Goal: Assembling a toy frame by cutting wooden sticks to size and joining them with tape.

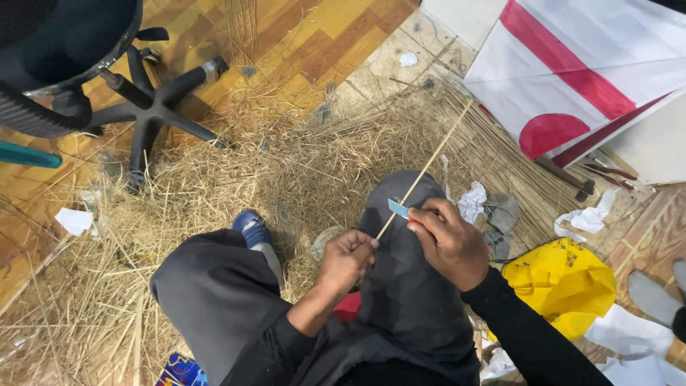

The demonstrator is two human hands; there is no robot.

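- We see the thin bamboo stick (426, 166) as a pale, straw-coloured sliver, straight and very slender, running from just below frame centre up and to the right toward the kite.
- Its lower end sits in the left hand (346, 259), fingers curled shut around it, just below centre.
- The right hand (449, 241), right of centre, grips a small blue blade (398, 208) pressed against the stick a little above the left hand; fingers closed on the blade.
- Both hands rest over the person's raised knee in dark grey cloth (407, 286).
- The stick's upper end lies over a heap of dry straw and shavings (236, 179) that covers the middle of the floor.
- Upper right: a white kite with a red stripe and red disc (572, 78).
- Lower right: a crumpled yellow plastic bag (561, 282).
- Upper left: a black office chair base (150, 107) on wood-patterned flooring.
- A blue shoe (251, 229) shows left of centre.
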